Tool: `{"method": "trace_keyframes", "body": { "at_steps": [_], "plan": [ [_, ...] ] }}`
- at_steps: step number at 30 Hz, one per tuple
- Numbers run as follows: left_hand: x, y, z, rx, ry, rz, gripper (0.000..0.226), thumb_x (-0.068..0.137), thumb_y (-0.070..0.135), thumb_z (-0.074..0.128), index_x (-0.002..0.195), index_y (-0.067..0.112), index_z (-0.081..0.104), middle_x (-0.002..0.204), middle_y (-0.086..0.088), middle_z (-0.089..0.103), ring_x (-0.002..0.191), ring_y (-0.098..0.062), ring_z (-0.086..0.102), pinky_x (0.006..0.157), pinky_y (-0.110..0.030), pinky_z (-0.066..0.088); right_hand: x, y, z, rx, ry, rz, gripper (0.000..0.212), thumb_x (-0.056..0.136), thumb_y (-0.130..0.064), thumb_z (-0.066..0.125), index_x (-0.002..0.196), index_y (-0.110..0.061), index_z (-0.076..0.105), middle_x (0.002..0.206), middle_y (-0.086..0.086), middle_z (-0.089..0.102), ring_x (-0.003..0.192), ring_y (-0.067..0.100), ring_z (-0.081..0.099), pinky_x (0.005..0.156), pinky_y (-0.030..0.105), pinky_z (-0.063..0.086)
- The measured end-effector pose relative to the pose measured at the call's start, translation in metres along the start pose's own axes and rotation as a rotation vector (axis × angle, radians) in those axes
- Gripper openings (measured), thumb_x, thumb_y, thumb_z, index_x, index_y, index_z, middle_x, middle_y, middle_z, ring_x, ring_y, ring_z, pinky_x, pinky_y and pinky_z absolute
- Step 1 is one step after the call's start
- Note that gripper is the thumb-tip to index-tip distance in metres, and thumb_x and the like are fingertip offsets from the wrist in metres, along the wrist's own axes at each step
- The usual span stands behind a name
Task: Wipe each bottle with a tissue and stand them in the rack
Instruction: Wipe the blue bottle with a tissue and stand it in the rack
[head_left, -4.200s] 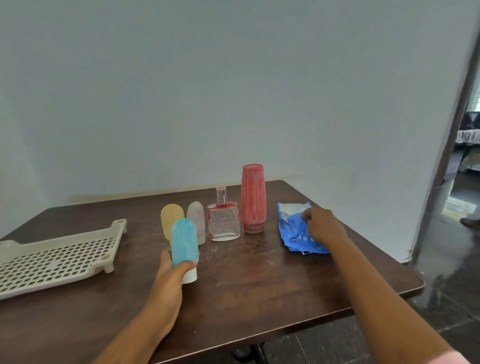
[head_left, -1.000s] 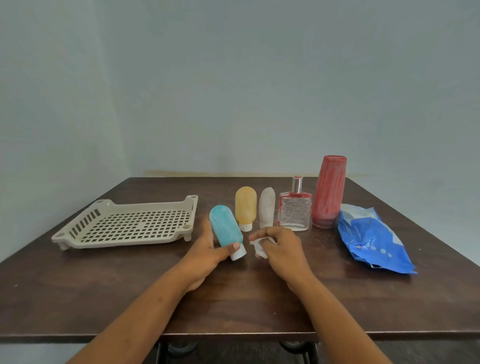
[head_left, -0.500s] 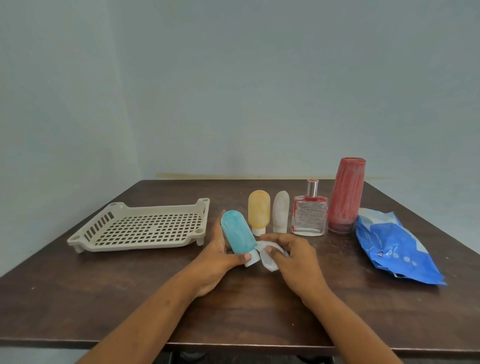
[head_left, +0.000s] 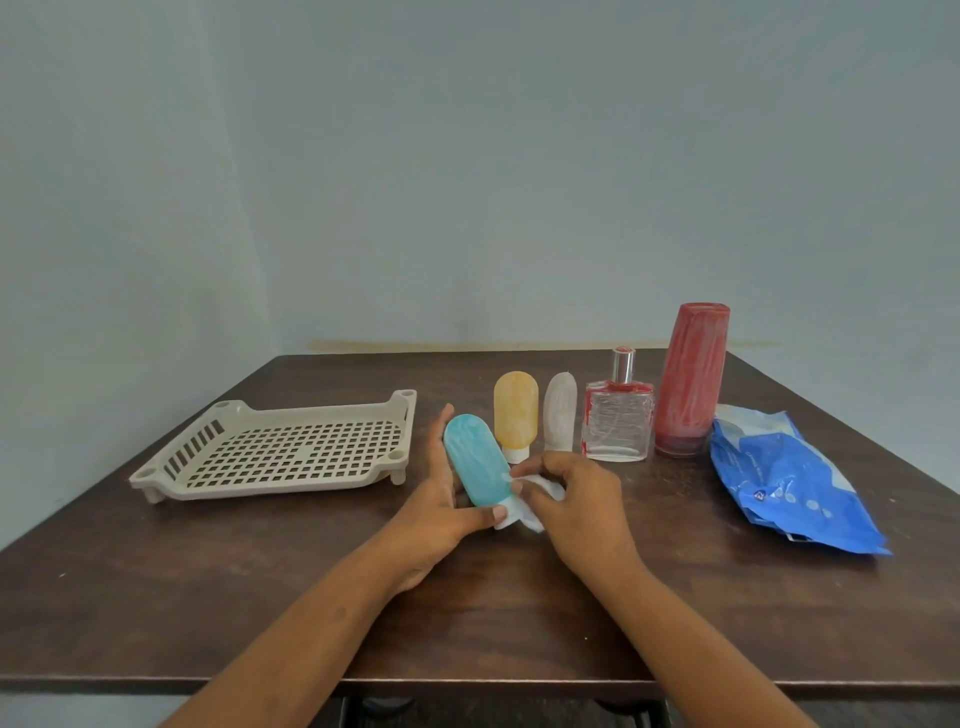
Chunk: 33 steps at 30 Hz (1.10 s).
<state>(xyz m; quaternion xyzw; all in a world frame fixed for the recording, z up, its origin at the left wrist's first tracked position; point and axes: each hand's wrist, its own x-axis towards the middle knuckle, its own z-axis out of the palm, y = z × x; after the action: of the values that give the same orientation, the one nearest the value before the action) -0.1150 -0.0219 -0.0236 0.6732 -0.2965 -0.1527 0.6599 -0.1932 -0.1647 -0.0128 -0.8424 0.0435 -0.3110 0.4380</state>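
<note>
Tissue (head_left: 536, 505) reached blue bottle (head_left: 475, 460) cap; left hand (head_left: 435, 515) holds.

Single head-worn view, facing forward and down, near the table (head_left: 208, 597), wall (head_left: 467, 156) beyond

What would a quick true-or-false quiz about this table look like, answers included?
1. The left hand holds the blue bottle. True.
2. Two bottles already stand in the rack. False: no bottle is in it; the yellow bottle and the others stand on the table.
3. The right hand pinches a white tissue at the blue bottle's cap end. True.
4. The red bottle lies on its side. False: it stands upright next to the blue packet.
</note>
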Motion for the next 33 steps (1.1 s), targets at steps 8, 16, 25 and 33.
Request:
{"method": "trace_keyframes", "body": {
  "at_steps": [8,16,25,33],
  "plan": [
    [0.0,0.001,0.002,0.002,0.016,0.015,0.108,0.079,-0.012,0.07,0.127,0.065,0.012,0.133,0.014,0.043,0.119,-0.011,0.057,0.09,-0.027,0.054,0.001,0.003,-0.001,-0.065,-0.026,-0.008,0.016,0.085,-0.009,0.064,0.09,-0.02,0.073,0.095,-0.008,0.066,0.085,-0.006,0.056,0.075,-0.003,0.037],
    [0.0,0.0,0.002,-0.001,0.017,0.021,0.107,0.079,-0.012,0.069,0.131,0.062,0.012,0.134,0.014,0.043,0.118,-0.01,0.057,0.087,-0.025,0.053,-0.005,0.003,-0.003,-0.081,-0.082,-0.025,0.017,0.086,-0.009,0.062,0.091,-0.021,0.072,0.094,-0.013,0.063,0.087,-0.005,0.056,0.075,-0.001,0.039],
    [0.001,-0.001,0.001,0.011,0.016,0.018,0.107,0.079,-0.013,0.069,0.137,0.055,0.01,0.129,0.014,0.046,0.109,-0.003,0.062,0.084,-0.024,0.054,-0.008,-0.001,-0.001,0.005,-0.067,-0.026,0.015,0.087,-0.013,0.061,0.094,-0.022,0.072,0.094,-0.015,0.063,0.091,-0.004,0.058,0.077,0.002,0.042],
    [0.001,0.0,0.002,0.011,0.009,0.021,0.106,0.08,-0.013,0.068,0.134,0.058,0.011,0.129,0.019,0.045,0.114,-0.003,0.059,0.09,-0.026,0.053,0.0,-0.003,0.0,0.063,-0.006,-0.034,0.02,0.083,-0.005,0.064,0.091,-0.023,0.059,0.087,-0.015,0.061,0.087,-0.012,0.055,0.07,0.002,0.042]
  ]
}}
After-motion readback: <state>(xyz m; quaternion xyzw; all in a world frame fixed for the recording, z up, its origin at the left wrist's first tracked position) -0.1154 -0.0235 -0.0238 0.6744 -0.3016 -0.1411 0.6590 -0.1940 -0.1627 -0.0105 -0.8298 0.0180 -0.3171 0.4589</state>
